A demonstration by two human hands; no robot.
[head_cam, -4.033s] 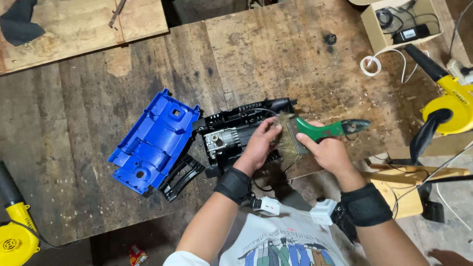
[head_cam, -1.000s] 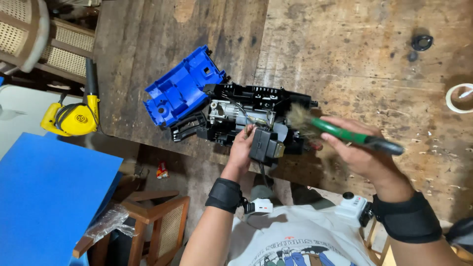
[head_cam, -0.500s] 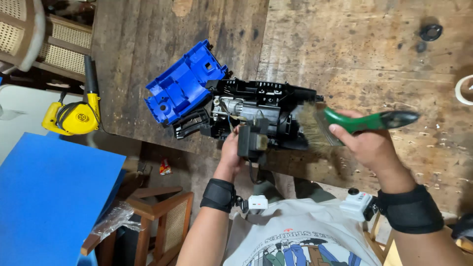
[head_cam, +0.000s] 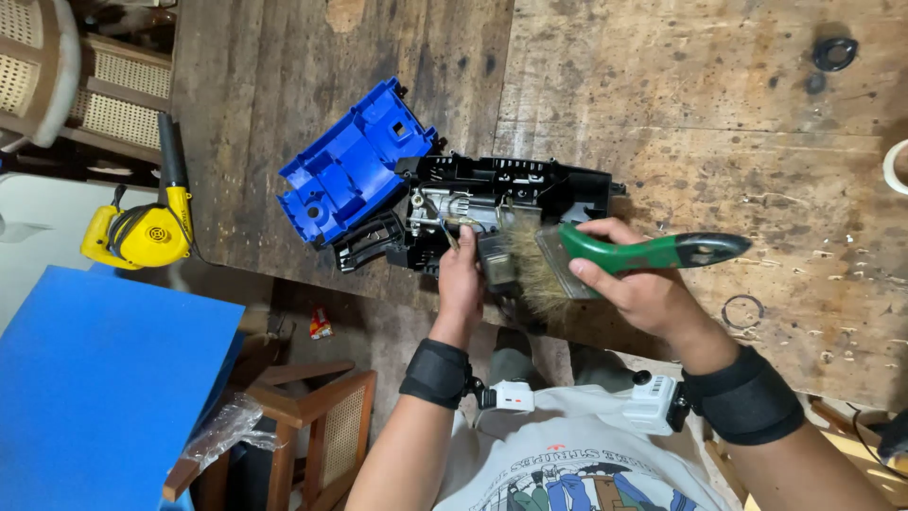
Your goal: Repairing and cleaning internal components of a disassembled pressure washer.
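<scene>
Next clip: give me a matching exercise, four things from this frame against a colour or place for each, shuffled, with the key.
Things:
1. paintbrush
2. plastic housing shell
3. blower
4. opened tool body

Descriptions:
A. yellow, left of the table
B. black, steadied by the left hand
C. green handle, gripped in the right hand
D. blue, lying open on the table

Pairs: 1-C, 2-D, 3-A, 4-B

- A yellow blower (head_cam: 142,232) is sitting off the bench's left edge.
- A blue panel (head_cam: 99,378) is lying below it.
- A wooden chair (head_cam: 303,431) is standing nearby.
- A black ring (head_cam: 836,52) is resting on the worn wooden bench (head_cam: 681,114).
</scene>
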